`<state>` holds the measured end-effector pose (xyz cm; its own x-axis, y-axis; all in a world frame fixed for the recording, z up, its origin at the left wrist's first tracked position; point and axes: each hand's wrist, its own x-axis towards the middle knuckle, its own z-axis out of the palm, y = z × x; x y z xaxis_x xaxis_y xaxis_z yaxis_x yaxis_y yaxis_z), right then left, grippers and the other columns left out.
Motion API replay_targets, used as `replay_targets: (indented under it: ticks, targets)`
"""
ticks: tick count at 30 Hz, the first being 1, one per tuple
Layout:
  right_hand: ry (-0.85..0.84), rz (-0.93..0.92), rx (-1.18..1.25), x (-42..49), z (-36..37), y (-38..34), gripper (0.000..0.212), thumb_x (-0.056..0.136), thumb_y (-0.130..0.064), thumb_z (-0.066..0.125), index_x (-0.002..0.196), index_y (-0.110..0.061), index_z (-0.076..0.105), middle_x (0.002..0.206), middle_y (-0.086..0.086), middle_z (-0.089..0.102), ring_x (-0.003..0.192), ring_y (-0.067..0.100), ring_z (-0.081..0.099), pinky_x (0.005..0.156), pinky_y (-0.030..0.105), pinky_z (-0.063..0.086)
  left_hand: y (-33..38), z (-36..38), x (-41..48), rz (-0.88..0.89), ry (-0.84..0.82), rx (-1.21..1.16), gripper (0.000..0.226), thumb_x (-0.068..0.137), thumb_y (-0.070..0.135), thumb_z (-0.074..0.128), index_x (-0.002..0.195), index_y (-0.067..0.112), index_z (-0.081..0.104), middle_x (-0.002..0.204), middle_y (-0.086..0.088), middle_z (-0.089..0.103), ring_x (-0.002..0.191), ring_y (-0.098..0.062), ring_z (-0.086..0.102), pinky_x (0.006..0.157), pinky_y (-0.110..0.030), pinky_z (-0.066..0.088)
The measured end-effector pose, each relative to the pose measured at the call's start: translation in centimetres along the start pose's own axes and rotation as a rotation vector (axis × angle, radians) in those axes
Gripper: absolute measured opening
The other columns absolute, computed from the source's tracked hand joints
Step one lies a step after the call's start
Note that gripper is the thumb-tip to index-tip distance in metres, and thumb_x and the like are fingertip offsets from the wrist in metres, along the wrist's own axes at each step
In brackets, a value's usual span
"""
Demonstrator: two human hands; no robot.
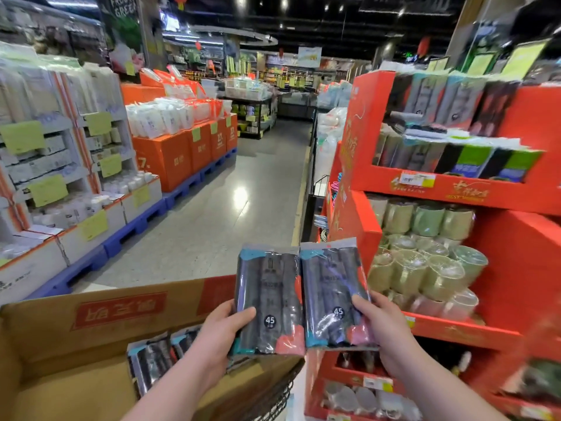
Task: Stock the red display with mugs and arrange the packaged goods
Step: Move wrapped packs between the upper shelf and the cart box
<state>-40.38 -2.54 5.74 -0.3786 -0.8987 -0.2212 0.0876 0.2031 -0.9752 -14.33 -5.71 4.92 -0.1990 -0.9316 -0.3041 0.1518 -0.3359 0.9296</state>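
My left hand grips a flat pack of black rolls marked 45, held upright in front of me. My right hand grips a second, matching pack right beside it, their edges touching. Both packs hang over the far rim of an open cardboard box, where more such packs stand. To the right rises the red display. Its middle shelf is filled with wrapped green and beige mugs; its upper shelf carries dark packaged goods.
The box sits in a dark wire cart. A grey aisle floor runs ahead between the display and pallets of white and orange boxed goods on the left. The display's bottom shelf holds more wrapped items.
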Motion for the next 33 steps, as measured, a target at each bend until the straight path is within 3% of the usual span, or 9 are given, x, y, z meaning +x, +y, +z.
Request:
replay_targets:
  ticks: [2,5,10,15,21,24,26,31,33]
  targets:
    - [0.042,-0.017,0.032,-0.7,-3.5,-1.1,0.027,0.09,-0.018,0.063,0.116,-0.011,0.059,0.099,0.01,0.073,0.088,0.029,0.07,0.079,0.045,0.056,0.0,3.5,-0.2,0.012,-0.037,0.004,0.02,0.091,0.012,0.059,0.111,0.009,0.059,0.094,-0.014,0.074,0.088,-0.033,0.07,0.081,-0.047,0.054]
    - [0.105,-0.057,0.031,-1.5,-9.3,-2.6,0.045,0.085,-0.026,0.068,0.125,-0.009,0.055,0.107,0.01,0.071,0.096,0.028,0.068,0.088,0.049,0.053,0.1,9.4,-0.5,0.023,-0.088,0.002,0.02,0.091,0.01,0.059,0.111,0.007,0.058,0.093,-0.016,0.073,0.087,-0.034,0.07,0.08,-0.048,0.055]
    - [0.177,-0.145,0.022,-2.4,-18.4,-5.2,0.026,0.09,-0.017,0.062,0.115,-0.008,0.062,0.097,0.011,0.074,0.09,0.029,0.07,0.086,0.048,0.054,0.3,19.0,-1.1,0.034,-0.174,-0.024,0.015,0.092,0.006,0.055,0.106,0.003,0.059,0.09,-0.019,0.073,0.083,-0.034,0.07,0.07,-0.041,0.056]
    - [0.22,-0.235,0.009,-2.9,-25.1,-7.4,0.014,0.092,-0.012,0.058,0.104,-0.011,0.066,0.091,0.008,0.075,0.08,0.022,0.071,0.065,0.031,0.054,0.3,26.4,-1.4,0.058,-0.216,-0.04,0.018,0.091,0.006,0.055,0.109,0.004,0.06,0.092,-0.019,0.073,0.086,-0.035,0.069,0.072,-0.041,0.054]
    - [0.235,-0.27,0.001,-2.0,-29.7,-9.3,0.017,0.092,-0.016,0.059,0.107,-0.012,0.066,0.097,0.011,0.073,0.093,0.03,0.069,0.078,0.043,0.056,1.3,31.6,-1.4,0.101,-0.267,-0.024,0.021,0.093,0.009,0.053,0.114,0.007,0.059,0.096,-0.016,0.073,0.088,-0.032,0.071,0.07,-0.037,0.054]
    - [0.232,-0.264,0.014,-1.1,-30.4,-10.2,0.017,0.092,-0.017,0.059,0.108,-0.015,0.064,0.1,0.011,0.072,0.09,0.03,0.069,0.06,0.034,0.057,2.3,32.7,-1.2,0.126,-0.278,-0.02,0.019,0.093,0.009,0.053,0.112,0.009,0.059,0.095,-0.014,0.074,0.081,-0.028,0.072,0.059,-0.031,0.056]
    - [0.228,-0.274,0.023,-0.3,-30.7,-10.6,0.015,0.092,-0.017,0.059,0.106,-0.017,0.064,0.098,0.009,0.072,0.078,0.025,0.068,0.051,0.027,0.054,3.0,33.2,-0.5,0.144,-0.287,-0.021,0.019,0.093,0.01,0.053,0.111,0.009,0.06,0.096,-0.014,0.074,0.081,-0.027,0.072,0.06,-0.032,0.056]
    - [0.272,-0.291,0.04,2.0,-31.5,-12.1,0.013,0.092,-0.015,0.059,0.104,-0.013,0.064,0.089,0.009,0.071,0.066,0.023,0.067,0.044,0.024,0.051,4.3,35.1,2.4,0.177,-0.305,-0.015,0.02,0.092,0.009,0.055,0.111,0.004,0.061,0.096,-0.016,0.073,0.088,-0.032,0.071,0.072,-0.039,0.054]
    - [0.291,-0.307,0.032,3.1,-32.0,-13.1,0.012,0.092,-0.014,0.058,0.103,-0.011,0.064,0.089,0.011,0.071,0.064,0.022,0.065,0.043,0.025,0.05,4.9,36.2,3.9,0.165,-0.349,-0.047,0.021,0.093,0.006,0.052,0.111,0.003,0.061,0.097,-0.019,0.072,0.085,-0.033,0.071,0.066,-0.038,0.056]
